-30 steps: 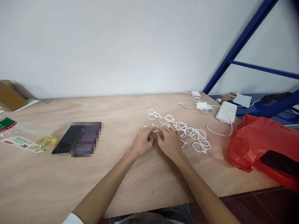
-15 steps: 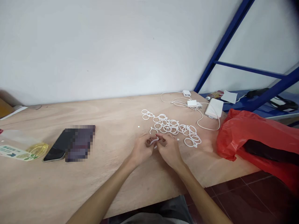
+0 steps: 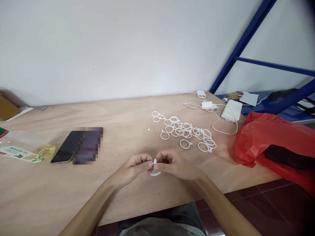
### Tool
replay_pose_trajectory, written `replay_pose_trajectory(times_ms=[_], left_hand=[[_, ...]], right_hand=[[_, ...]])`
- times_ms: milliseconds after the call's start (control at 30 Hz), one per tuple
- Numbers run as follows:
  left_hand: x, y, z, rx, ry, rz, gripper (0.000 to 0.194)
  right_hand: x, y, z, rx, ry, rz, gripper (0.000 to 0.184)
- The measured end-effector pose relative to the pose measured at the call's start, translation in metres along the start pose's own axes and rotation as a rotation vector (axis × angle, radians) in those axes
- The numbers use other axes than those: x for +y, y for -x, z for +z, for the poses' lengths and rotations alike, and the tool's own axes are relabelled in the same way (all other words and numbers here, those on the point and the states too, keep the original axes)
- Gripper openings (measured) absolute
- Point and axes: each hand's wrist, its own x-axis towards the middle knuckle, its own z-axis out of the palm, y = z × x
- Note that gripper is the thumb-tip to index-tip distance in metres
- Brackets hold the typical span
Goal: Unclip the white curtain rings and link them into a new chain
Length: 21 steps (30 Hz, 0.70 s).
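Between my two hands is one white plastic ring (image 3: 155,174) with a small knob at its top, held just above the wooden table. My left hand (image 3: 134,168) pinches it from the left with thumb and fingertips. From the right, my right hand (image 3: 172,165) grips the same knob end, thumb against thumb. The fingers cover most of the ring; its lower arc shows beneath them. Beyond my hands lies a loose spread of several more white rings (image 3: 185,144), each with a little tab, many overlapping.
A phone (image 3: 64,149) and a blurred dark object (image 3: 89,146) lie left, beside a clear package (image 3: 27,152). White chargers (image 3: 207,105) with cables and a white box (image 3: 231,110) are at the back right. A red plastic bag (image 3: 256,137) sits at the right edge.
My hands have come nearer to me and slightly left, the ring now pinched knob-up between them. Another ring that they hid lies uncovered on the table. The view has shifted a little.
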Motion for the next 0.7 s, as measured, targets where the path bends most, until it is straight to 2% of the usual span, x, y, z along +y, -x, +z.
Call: replay_pose_trajectory(times_ms=[100,267,367,533,700], left_hand=[[-0.007,0.002,0.003,-0.016,0.074,-0.013,0.026],[-0.013,0.001,0.005,-0.076,0.241,-0.129,0.026],[-0.012,-0.006,0.006,-0.033,0.333,-0.16,0.028],[-0.012,-0.022,0.014,0.013,0.53,-0.058,0.03],[-0.015,-0.032,0.028,0.12,0.78,-0.016,0.028]], right_hand=[[0.0,0.004,-0.001,-0.084,0.036,-0.009,0.032],[0.006,0.008,-0.001,-0.188,-0.169,0.112,0.041],[0.011,0.004,-0.002,-0.132,-0.286,0.119,0.04],[0.02,-0.009,0.001,-0.014,-0.542,0.035,0.038],[0.031,-0.014,0.009,0.061,-0.752,-0.051,0.038]])
